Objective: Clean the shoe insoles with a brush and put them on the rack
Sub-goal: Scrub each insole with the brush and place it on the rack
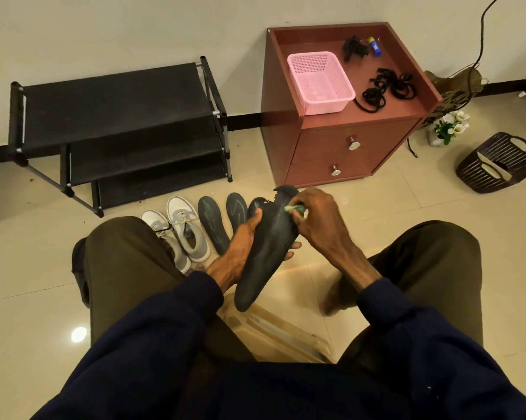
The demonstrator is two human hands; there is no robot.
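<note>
Currently mid-scrub. Left hand [243, 237] grips the insole [271, 250] from beneath, thumb over its edge, heel end angled down toward the body. The tilt presents the top face to the bristles. Right hand [319, 216] is curled round a small green brush [295, 208], which is pressed on the toe end (ragged edge there; possibly a second piece behind, cannot tell). Two more insoles [213, 222] lie flat on the floor [28, 253] just beside the shoes [184, 228], within easy reach. Rack [113, 116] stands well apart. Judgement: racking not yet begun.
</note>
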